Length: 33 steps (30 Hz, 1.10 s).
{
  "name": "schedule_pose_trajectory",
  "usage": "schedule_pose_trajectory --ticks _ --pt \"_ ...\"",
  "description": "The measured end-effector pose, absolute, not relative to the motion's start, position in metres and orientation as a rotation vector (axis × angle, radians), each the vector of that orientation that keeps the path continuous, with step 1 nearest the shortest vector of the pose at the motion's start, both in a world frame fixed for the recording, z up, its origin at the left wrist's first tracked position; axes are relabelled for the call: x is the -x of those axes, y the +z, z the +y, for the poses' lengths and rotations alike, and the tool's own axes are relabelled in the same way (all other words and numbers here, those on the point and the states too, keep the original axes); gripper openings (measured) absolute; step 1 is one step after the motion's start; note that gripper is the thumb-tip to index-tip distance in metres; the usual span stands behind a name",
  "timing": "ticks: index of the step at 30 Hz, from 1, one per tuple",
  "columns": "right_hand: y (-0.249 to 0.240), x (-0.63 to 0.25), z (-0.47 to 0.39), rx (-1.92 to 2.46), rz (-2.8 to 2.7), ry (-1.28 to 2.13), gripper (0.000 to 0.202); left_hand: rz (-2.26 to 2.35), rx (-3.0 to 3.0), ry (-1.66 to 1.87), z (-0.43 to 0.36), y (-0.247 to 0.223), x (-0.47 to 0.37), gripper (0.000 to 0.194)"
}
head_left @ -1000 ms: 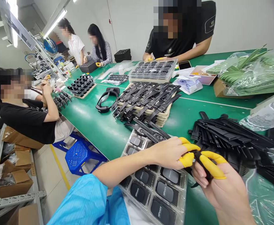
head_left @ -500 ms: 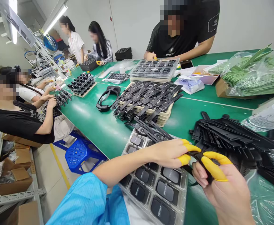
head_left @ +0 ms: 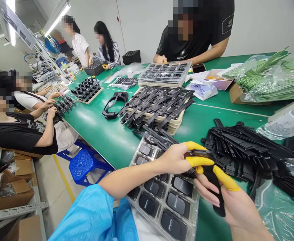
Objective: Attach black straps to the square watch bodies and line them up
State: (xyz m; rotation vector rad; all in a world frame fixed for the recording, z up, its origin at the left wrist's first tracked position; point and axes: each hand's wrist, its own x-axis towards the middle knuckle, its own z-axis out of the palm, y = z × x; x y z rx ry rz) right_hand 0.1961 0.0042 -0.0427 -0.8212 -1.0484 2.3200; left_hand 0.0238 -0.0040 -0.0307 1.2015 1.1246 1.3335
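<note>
My left hand (head_left: 180, 159), with yellow finger cots, grips a dark watch piece (head_left: 199, 153) between thumb and fingers. A black strap (head_left: 216, 190) hangs down from it, pinched in my right hand (head_left: 227, 187), which also wears yellow cots. Both hands are close together above the right edge of a clear tray (head_left: 195, 214) of square black watch faces in compartments. Just right of my hands is a heap of black straps (head_left: 244, 144). Watches with straps (head_left: 159, 103) lie on stacked beige trays beyond my left hand.
Across the green table (head_left: 94, 124) a person in black (head_left: 194, 40) leans by stacked clear trays (head_left: 164, 75). Bagged green strips (head_left: 272, 80) lie at the right. Several people work at the left and back, near a blue stool (head_left: 82, 164).
My left hand has turned, showing more of the watch piece between its fingers. My right hand has shifted slightly left and down, and the black strap now hangs visibly below its fingers.
</note>
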Motion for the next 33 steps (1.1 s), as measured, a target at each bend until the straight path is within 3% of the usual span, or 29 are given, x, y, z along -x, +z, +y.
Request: schedule_pose_trajectory --ticks 3,7,11,14,20,33 --pt "-0.046 -0.201 0.004 0.837 -1.109 2.373 0.057 1.151 -0.871 1.584 0.0 -0.019 -0.013 0.065" --pt "-0.05 -0.204 0.008 0.903 -1.192 2.294 0.052 1.186 -0.668 1.847 0.008 -0.011 0.008 0.067" --pt "-0.051 -0.203 0.011 0.915 -1.128 2.075 0.04 1.188 -0.839 1.445 0.005 -0.021 0.001 0.054" --pt "-0.051 -0.201 0.01 0.891 -1.102 2.063 0.037 1.282 -1.303 1.078 -0.003 -0.025 -0.013 0.039" --pt "-0.056 -0.202 0.009 0.914 -1.107 2.151 0.042 1.381 -2.011 0.582 -0.01 -0.013 -0.016 0.055" --pt "-0.045 -0.195 0.01 0.876 -0.924 2.097 0.04 1.429 -2.103 0.58 -0.01 -0.015 -0.017 0.053"
